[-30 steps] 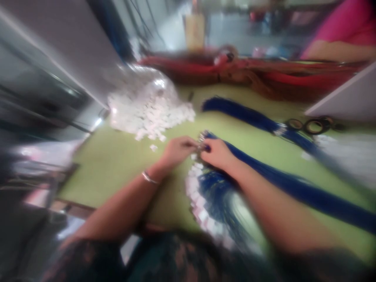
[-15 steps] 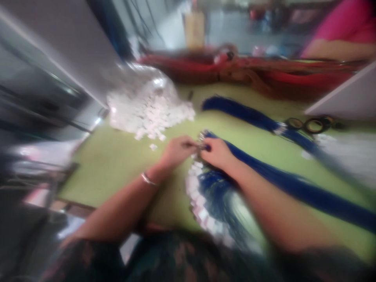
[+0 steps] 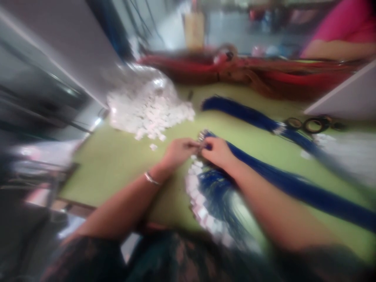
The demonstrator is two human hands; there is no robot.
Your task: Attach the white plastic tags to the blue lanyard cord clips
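My left hand (image 3: 179,152) and my right hand (image 3: 217,152) meet fingertip to fingertip over the green table (image 3: 108,164). Closed in a pinch, my left fingers hide whatever small piece they hold. My right hand is closed on blue wire at the tip of a long blue wire bundle (image 3: 282,180), whose terminal ends (image 3: 202,135) show just beyond the fingers. Below my hands fans a group of blue wires (image 3: 217,190) with white connector housings (image 3: 195,184) on their ends. The picture is blurred, so fine detail at the fingertips is lost.
Loose white housings (image 3: 154,115) spill from a clear plastic bag (image 3: 167,84). A second blue bundle (image 3: 241,110) lies behind, with black-handled scissors (image 3: 314,125) near it. Red and brown wires (image 3: 264,76) run along the back. A person in a pink sleeve (image 3: 343,25) is across the table.
My left hand and wrist have shifted slightly to the right, closer in to the right fingers. The right hand has barely moved, and the things on the table stay put.
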